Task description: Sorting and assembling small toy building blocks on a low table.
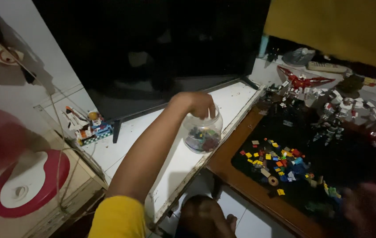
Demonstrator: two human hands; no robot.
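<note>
Left hand: the left hand (198, 104) reaches out on a bare arm from a yellow sleeve (118, 218) and sits over the mouth of the jar, fingers curled down onto its top, gripping it.
Jar: round clear plastic jar (202, 131), upright, partly filled with small mixed-colour building bricks; it stands on the white surface near that surface's right edge.
White surface: long white board-like surface (170, 163) with a worn, chipped edge, running from the dark screen toward the viewer.
Right hand: a blurred dark shape (373, 210) at the lower right corner, likely the right hand; whether it is open or closed cannot be told.
Loose bricks: scatter of small yellow, red, blue and orange plastic bricks (276, 165) on a black mat (329, 172), well apart from the jar.
Brown surface: wooden surface (245, 185) under the mat, just beside the white one and lower.
Robot figures: white, red and dark toy robot figures (329, 105) standing at the far end of the mat.
Screen: large dark flat screen (152, 48) at the back.
Small brick model: colourful built model (88, 125) left of the screen's foot.
Red and white lid: round lid (29, 183) on a cardboard box at lower left.
</note>
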